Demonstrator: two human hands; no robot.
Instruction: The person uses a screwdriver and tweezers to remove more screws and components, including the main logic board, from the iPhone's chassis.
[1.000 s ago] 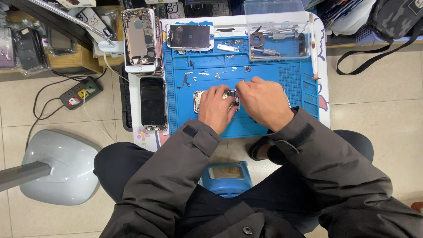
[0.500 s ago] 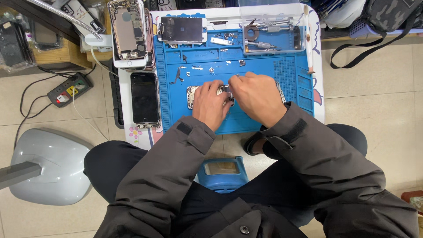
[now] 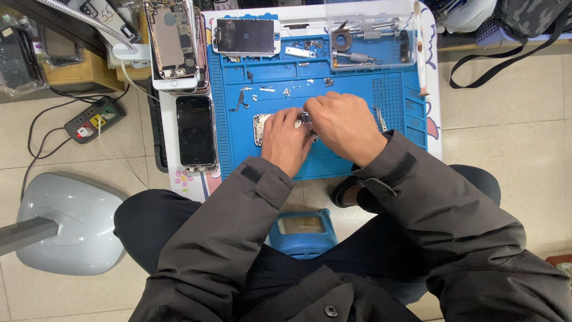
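My left hand [image 3: 285, 141] and my right hand [image 3: 341, 123] meet over an opened phone body [image 3: 260, 127] lying on a blue repair mat [image 3: 238, 143]. Both hands cover most of the phone; only its left end shows. The fingers of both hands pinch at the phone's middle, where a small metal part shows between them. Whether either hand holds a tool is hidden. Tiny screws and small parts [image 3: 262, 90] lie on the mat just beyond my hands. Tweezers [image 3: 379, 117] rest to the right of my right hand.
A dark-screened phone [image 3: 195, 130] lies left of the mat, an opened phone shell [image 3: 173, 39] above it. A screen panel [image 3: 245, 35] and a clear tray of tools [image 3: 369, 39] sit at the mat's far edge. A power strip [image 3: 92, 119], a grey lamp base [image 3: 65, 223] and a blue stool [image 3: 302, 229] are on the floor.
My view has drifted slightly, so the table sits a little lower and left in frame. Both hands stay together on the phone with only small finger movements.
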